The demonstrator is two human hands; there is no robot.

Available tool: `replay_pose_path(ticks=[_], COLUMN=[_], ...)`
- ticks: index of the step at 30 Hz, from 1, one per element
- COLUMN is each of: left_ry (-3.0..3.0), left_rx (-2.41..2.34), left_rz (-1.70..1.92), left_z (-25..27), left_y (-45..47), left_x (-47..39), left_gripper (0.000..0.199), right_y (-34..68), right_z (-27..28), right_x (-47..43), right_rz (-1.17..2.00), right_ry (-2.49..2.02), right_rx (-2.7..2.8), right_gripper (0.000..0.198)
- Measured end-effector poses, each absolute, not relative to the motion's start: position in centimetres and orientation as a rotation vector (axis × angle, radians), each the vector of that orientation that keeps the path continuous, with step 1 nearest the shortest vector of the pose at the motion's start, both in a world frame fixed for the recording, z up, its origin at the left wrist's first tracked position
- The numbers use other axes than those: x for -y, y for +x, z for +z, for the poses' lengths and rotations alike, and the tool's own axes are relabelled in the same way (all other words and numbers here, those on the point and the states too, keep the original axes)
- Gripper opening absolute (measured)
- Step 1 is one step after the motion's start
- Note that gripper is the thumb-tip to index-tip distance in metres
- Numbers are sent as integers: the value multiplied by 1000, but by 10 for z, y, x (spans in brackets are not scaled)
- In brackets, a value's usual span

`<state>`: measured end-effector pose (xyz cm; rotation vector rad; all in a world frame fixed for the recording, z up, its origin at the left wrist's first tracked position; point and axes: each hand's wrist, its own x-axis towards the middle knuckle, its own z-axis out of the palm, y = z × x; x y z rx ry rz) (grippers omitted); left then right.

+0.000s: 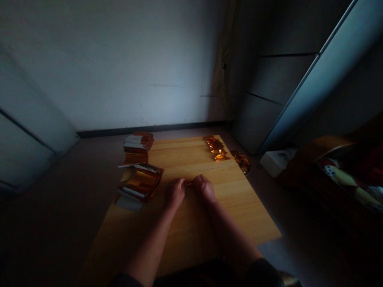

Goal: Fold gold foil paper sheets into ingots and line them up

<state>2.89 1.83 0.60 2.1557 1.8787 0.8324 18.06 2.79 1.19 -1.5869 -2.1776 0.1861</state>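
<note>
My left hand [176,193] and my right hand [205,189] rest close together over the middle of the wooden table [239,211]. Both have their fingers curled closed. Between them shows a narrow strip of gold foil paper [188,183], with one end in each hand; the fingers hide most of it. Left of my left hand lies a stack of gold foil sheets [143,181] with pale edges. Behind that sits another curled stack of foil sheets [136,156]. A row of shiny folded gold foil pieces [218,149] lies at the far right corner.
On the floor beyond the table's right edge is a heap of shiny gold foil pieces [241,162]. Further right stand a white box [275,162] and a wooden-armed seat [332,143] with cloths on it. A pale wall [143,71] rises behind the table.
</note>
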Motion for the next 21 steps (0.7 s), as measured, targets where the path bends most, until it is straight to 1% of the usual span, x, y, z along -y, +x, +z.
replay_pose_path(ticks=[12, 21], left_ry=[2150, 2095], left_rx=[-1879, -2063], left_rz=[836, 665], left_z=[3, 7], left_y=[28, 34], left_x=[-21, -22], left_gripper=[25, 27], right_y=[181, 180], right_z=[15, 15], right_x=[-27, -26], right_rz=[191, 135], right_ry=[-1609, -1588], right_rx=[2179, 2250], right_gripper=[17, 18])
